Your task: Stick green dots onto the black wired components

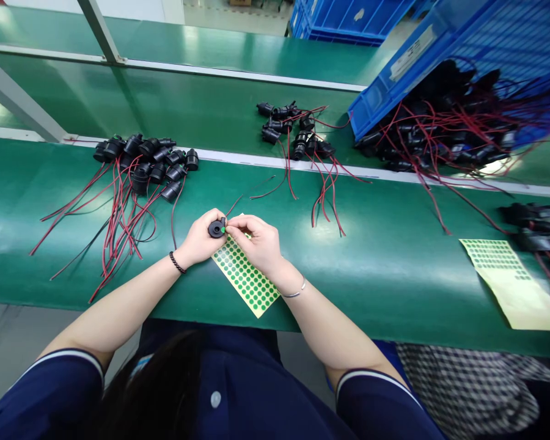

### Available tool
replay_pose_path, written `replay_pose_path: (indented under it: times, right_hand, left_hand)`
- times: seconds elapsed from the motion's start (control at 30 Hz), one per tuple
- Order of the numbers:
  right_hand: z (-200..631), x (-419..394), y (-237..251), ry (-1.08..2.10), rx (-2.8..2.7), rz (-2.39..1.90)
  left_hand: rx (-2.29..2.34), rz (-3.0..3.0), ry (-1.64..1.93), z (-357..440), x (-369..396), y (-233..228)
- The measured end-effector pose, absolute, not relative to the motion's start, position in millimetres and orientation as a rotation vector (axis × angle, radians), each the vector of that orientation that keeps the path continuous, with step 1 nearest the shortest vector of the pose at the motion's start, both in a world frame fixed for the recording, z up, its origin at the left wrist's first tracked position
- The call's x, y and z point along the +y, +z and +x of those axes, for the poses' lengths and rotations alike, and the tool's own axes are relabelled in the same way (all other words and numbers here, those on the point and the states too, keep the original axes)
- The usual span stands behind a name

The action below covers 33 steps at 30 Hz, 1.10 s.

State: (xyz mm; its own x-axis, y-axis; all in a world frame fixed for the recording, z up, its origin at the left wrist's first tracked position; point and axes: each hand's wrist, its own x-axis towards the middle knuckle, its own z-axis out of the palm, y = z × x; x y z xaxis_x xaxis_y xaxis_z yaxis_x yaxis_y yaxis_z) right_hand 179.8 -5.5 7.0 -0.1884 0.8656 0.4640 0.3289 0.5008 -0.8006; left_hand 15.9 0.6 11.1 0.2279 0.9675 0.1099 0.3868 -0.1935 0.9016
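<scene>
Dark hair (pixel 165 385) filled the foreground. Above a green-dot sticker sheet (pixel 246 276), a black buzzer (pixel 217 228) was pinched in the left hand (pixel 201 238), while a green dot was pressed on by the right hand (pixel 256 241), fingertips together. Wired buzzers (pixel 146 162) were piled behind.

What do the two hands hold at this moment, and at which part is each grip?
The left hand holds a small black round part by its rim. The right hand pinches a green dot sticker against its face.
</scene>
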Motion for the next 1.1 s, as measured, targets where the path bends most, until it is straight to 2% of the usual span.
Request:
replay_pose_path:
  times: [0.27,1.1]
  right_hand:
    - [179.2,-4.4,5.9,0.569,-1.772,-0.954]
    - [176.0,-7.4,3.8,0.692,-1.714,-1.034]
  left_hand:
    - [1.263,1.746,0.921,15.9,1.6,10.9]
    - [1.245,1.647,0.933,14.9,4.1,12.0]
